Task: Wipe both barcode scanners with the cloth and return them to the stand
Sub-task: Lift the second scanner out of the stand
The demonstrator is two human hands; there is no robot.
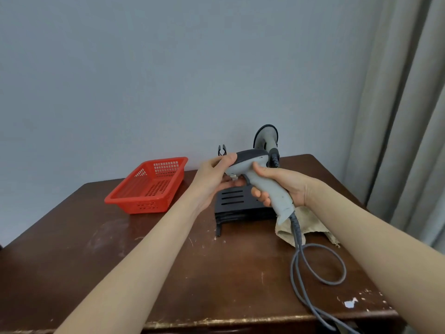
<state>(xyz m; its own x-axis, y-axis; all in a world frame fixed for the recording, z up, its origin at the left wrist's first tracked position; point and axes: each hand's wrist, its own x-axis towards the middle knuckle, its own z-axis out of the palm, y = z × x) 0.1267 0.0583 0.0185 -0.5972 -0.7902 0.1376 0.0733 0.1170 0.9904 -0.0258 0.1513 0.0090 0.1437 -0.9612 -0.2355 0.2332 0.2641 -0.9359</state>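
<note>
I hold a grey barcode scanner [250, 168] with a dark head above the black stand [237, 204]. My right hand [281, 186] grips its handle. My left hand [216, 174] wraps around its head from the left. Its grey cable [313, 266] loops over the table and runs off the front edge. A second scanner [266, 138] sits upright in the stand's right holder behind the held one. The stand's left clip [221, 150] is empty. The beige cloth [305, 225] lies crumpled on the table right of the stand, under my right wrist.
A red perforated plastic basket [147, 186] stands empty to the left of the stand. The dark brown wooden table [120, 261] is scratched, with chipped paint near the front right corner. A grey wall rises behind it, and curtains [397, 116] hang at the right.
</note>
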